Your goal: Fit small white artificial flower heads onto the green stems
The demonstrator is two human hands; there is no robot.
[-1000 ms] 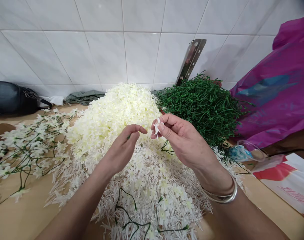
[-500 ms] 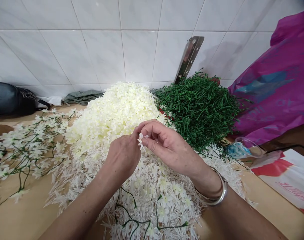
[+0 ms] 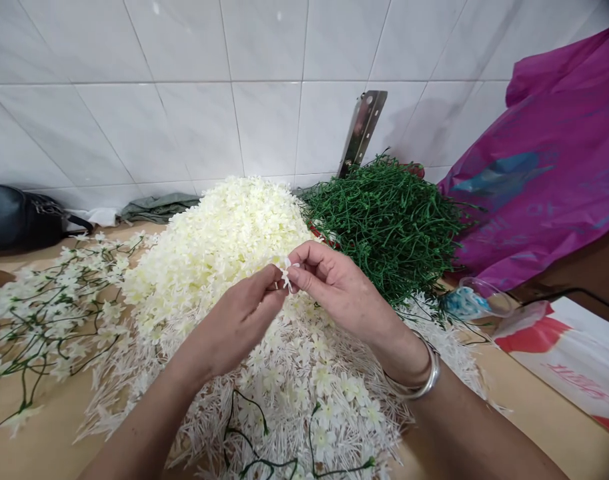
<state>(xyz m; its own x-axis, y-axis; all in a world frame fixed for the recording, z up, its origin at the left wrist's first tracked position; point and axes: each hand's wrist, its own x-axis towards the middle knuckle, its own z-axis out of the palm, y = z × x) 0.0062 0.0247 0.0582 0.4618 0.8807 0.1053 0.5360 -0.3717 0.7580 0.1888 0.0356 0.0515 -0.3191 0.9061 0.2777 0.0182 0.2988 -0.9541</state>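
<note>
From my remote seat I see the right fingers (image 3: pixel 300 272) pinched shut on a small white blossom (image 3: pixel 286 272), thumb and forefinger tight on its petals. The left fingers (image 3: pixel 270 285) are closed too, pressed up against the underside of the same blossom. Whether they also grip a stem tip there I cannot tell, since the fingertips hide it. The blossom hangs in the air between the right hand (image 3: pixel 340 292) and the left hand (image 3: pixel 238 321), above the middle of the counter (image 3: pixel 49 443) and over the heaps. A silver bangle (image 3: pixel 420 381) sits on the right wrist.

Under the hands spreads a heap of white spiky flower centres (image 3: pixel 304 400), with a few green wires threaded through it. Behind it rises a mound of cream petals (image 3: pixel 224 233). Touching that mound on the right is a pile of bare green stems (image 3: pixel 389 223). Finished flowered sprays (image 3: pixel 49 303) lie toward the left edge.

I judge the work well short of done. One patch of sprays is made up, while the loose petals, centres and stems far outnumber them.

At the back edge a black bag (image 3: pixel 14 217) and a metal bracket (image 3: pixel 360 130) rest against the tiled wall, and a magenta plastic sack (image 3: pixel 544 167) fills the back right corner
</note>
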